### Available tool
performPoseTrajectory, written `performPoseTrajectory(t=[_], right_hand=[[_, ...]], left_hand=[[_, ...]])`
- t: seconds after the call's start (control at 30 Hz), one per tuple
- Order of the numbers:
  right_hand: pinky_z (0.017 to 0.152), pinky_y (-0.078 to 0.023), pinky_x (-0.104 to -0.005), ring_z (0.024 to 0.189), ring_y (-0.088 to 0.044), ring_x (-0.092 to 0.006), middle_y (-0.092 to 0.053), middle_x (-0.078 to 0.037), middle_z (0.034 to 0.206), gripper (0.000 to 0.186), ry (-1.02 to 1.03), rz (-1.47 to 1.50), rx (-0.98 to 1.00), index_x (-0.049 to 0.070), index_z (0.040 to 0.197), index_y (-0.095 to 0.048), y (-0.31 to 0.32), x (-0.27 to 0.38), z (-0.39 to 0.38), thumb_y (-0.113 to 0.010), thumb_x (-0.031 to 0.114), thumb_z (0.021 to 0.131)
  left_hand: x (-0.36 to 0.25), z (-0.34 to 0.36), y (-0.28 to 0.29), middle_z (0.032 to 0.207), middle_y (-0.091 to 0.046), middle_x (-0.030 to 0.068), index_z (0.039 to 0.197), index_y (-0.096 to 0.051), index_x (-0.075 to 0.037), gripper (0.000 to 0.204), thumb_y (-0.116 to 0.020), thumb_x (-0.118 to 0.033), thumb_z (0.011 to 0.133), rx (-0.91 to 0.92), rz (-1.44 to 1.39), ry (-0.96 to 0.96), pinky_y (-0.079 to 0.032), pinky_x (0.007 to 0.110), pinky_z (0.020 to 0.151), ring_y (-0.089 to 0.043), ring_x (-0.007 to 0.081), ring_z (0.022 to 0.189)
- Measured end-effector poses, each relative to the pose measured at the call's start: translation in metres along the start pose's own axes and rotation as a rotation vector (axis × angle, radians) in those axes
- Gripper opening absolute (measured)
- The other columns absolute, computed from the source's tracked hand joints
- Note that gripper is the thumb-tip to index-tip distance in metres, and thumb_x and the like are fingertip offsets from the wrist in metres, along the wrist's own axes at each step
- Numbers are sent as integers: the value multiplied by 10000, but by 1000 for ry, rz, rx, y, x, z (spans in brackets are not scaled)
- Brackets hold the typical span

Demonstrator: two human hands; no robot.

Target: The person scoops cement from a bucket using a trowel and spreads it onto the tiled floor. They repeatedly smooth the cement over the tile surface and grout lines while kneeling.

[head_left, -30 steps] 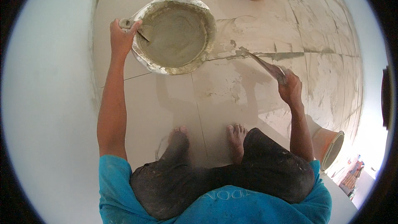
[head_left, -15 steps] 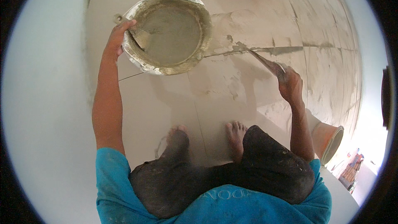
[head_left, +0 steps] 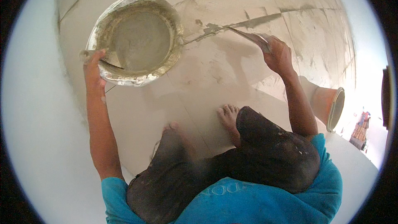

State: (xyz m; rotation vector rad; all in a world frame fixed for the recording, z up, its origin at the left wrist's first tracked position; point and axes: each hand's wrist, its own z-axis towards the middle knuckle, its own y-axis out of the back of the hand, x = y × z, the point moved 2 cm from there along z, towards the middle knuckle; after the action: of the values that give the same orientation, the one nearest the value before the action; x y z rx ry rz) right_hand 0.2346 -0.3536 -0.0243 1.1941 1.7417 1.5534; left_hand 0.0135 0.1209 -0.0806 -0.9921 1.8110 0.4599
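My left hand (head_left: 93, 66) grips the rim of a white, mortar-crusted bucket (head_left: 172, 58) along with a small scraper (head_left: 111, 57), whose blade sits inside against the bucket's wall. Grey wet mix (head_left: 141, 37) fills the bottom. My right hand (head_left: 277, 53) is closed on the handle of a long flat trowel (head_left: 245, 35), whose tip rests at a smear of grey mix on a floor tile joint right of the bucket.
An orange bucket (head_left: 323, 101) lies on its side at my right. A white wall (head_left: 33, 99) runs along the left. My bare feet (head_left: 230, 116) are on pale tiles (head_left: 207, 79) streaked with grey mix. Small cluttered items (head_left: 360, 130) show far right.
The bucket and my left hand have shifted left and down in the picture, my right hand and trowel up and left. The view has swung, and the top orange bucket has left the picture.
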Motion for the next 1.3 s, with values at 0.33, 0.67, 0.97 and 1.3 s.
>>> performPoseTrajectory(t=[0.33,0.67,0.97,1.3], right_hand=[[802,-508,-460,925,-631,-321,-645,-135,980,324,-51,-70,53,132,1181,-598,-19,17,5,-550,155,861],[722,-488,-487,844,-615,-394,-641,-174,881,204,29,21,-115,62,1005,-620,-28,18,2,-578,108,811],[794,-508,-453,955,-637,-305,-655,-116,1032,311,-44,-50,47,174,1206,-594,-27,31,0,-543,193,900],[721,-490,-476,849,-625,-378,-652,-156,899,235,59,9,-110,62,1052,-629,-37,26,-4,-566,127,834]], left_hand=[[-10,-12,1,1017,-600,155,1062,-568,90,380,-703,-53,737,-80,-12,-52,-526,416,820,-616,282,907],[-15,-11,3,1044,-603,143,1069,-578,74,362,-698,-44,749,-90,-22,-50,-502,408,831,-604,277,936],[-18,-18,3,1083,-597,144,1123,-558,71,423,-703,-57,746,-127,57,-85,-486,401,874,-595,287,972],[-20,-16,7,992,-606,145,1009,-594,76,377,-726,-72,688,-189,155,-152,-507,386,776,-608,257,885]])
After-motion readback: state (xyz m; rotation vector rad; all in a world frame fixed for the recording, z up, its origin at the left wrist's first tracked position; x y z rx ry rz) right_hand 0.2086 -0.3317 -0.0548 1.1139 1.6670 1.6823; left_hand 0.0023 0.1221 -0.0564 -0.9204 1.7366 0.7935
